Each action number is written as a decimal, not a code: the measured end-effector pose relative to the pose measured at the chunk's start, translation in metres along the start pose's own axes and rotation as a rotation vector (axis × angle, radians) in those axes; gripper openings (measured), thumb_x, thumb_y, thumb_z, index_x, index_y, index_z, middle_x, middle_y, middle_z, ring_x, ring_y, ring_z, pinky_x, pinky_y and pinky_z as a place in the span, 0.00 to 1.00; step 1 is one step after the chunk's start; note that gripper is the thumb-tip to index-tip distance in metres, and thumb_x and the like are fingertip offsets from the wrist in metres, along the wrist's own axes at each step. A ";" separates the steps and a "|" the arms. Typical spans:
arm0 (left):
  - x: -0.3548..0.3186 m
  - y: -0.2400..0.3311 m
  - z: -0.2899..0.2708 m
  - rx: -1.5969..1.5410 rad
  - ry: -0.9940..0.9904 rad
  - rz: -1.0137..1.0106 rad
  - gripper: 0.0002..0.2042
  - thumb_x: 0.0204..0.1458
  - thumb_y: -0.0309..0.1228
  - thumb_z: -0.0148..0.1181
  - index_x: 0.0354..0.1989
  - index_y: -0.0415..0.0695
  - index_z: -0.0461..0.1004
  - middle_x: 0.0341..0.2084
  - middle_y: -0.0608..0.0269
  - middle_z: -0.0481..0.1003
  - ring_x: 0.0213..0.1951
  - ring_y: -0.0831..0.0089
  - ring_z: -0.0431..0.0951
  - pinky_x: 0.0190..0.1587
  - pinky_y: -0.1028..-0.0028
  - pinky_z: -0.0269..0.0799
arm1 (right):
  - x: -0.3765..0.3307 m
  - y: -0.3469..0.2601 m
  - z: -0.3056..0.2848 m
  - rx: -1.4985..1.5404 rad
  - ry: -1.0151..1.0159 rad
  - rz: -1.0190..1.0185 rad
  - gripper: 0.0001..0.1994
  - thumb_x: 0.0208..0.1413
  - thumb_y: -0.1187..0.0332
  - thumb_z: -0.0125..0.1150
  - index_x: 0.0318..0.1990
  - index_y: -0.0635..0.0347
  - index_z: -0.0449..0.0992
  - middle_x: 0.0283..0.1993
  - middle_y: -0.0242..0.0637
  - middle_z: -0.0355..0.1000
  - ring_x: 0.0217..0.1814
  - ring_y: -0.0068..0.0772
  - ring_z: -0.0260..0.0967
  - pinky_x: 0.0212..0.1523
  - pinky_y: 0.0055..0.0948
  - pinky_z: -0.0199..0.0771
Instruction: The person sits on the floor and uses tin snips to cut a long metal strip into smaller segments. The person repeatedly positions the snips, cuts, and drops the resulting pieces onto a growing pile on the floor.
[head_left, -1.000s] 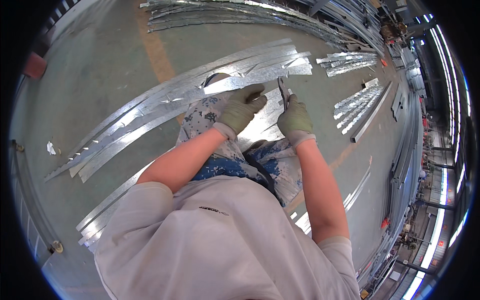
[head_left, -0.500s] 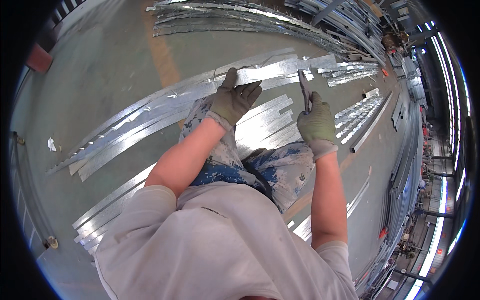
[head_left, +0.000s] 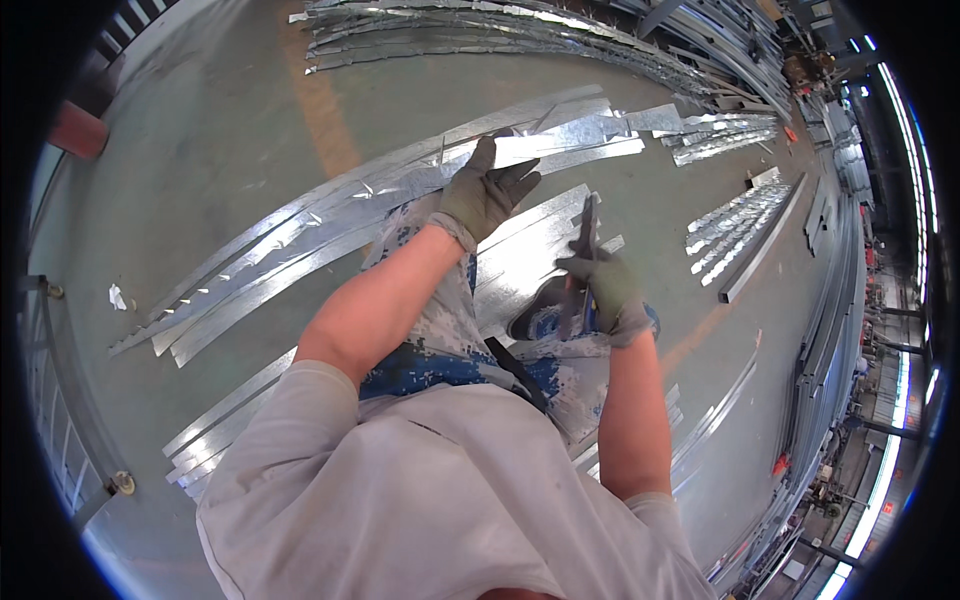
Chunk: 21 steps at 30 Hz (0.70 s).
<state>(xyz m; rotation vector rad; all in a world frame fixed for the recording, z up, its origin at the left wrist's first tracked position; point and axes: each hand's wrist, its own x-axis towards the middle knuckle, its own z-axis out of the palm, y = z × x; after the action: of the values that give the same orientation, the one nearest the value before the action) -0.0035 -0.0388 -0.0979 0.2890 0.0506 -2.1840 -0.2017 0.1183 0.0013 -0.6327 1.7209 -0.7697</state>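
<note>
My left hand (head_left: 478, 208), in a grey-green work glove, holds a long shiny sheet-metal strip (head_left: 565, 138) with small upturned tabs, thumb on top and fingers at its near edge. More flat metal strips lie along and beneath it. My right hand (head_left: 615, 290), gloved too and slightly blurred, is closed round dark tin snips (head_left: 586, 222). The snips point away from me, over wide bare metal sheets (head_left: 520, 250) between my legs, apart from the held strip. Whether their jaws are open cannot be made out.
Bundles of notched metal strips (head_left: 480, 45) lie on the floor ahead. Shorter tabbed pieces (head_left: 735, 225) and a metal channel (head_left: 765, 240) lie to the right, with long profiles (head_left: 825, 320) beyond. Flat strips (head_left: 230, 425) lie at left, near a railing (head_left: 60, 400).
My right hand has drawn the snips back from the strip, toward me and slightly left, over my right leg. My left hand keeps its hold, shifted slightly right in the view.
</note>
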 end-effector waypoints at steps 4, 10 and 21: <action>0.005 -0.006 -0.001 0.040 -0.033 -0.018 0.22 0.76 0.50 0.55 0.64 0.48 0.79 0.56 0.57 0.85 0.61 0.56 0.86 0.63 0.51 0.87 | -0.009 0.012 0.006 0.431 -0.185 0.141 0.28 0.62 0.74 0.73 0.68 0.70 0.72 0.47 0.44 0.81 0.42 0.38 0.83 0.42 0.40 0.88; 0.005 -0.004 -0.003 0.065 -0.046 0.037 0.22 0.77 0.51 0.52 0.65 0.49 0.79 0.58 0.57 0.85 0.60 0.57 0.86 0.61 0.52 0.88 | -0.029 -0.017 0.010 0.591 -0.176 -0.177 0.33 0.64 0.78 0.68 0.76 0.68 0.66 0.52 0.46 0.81 0.42 0.35 0.82 0.41 0.36 0.87; -0.005 -0.003 0.009 0.083 -0.028 0.064 0.25 0.74 0.55 0.56 0.64 0.49 0.80 0.59 0.56 0.84 0.61 0.56 0.85 0.64 0.51 0.85 | -0.008 0.006 0.042 0.034 -0.061 -0.116 0.27 0.62 0.70 0.72 0.68 0.61 0.76 0.44 0.32 0.81 0.39 0.26 0.79 0.44 0.31 0.83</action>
<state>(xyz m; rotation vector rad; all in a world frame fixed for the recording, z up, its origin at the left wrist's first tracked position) -0.0049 -0.0348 -0.0879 0.3024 -0.0645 -2.1288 -0.1597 0.1202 -0.0065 -0.7309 1.6234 -0.8502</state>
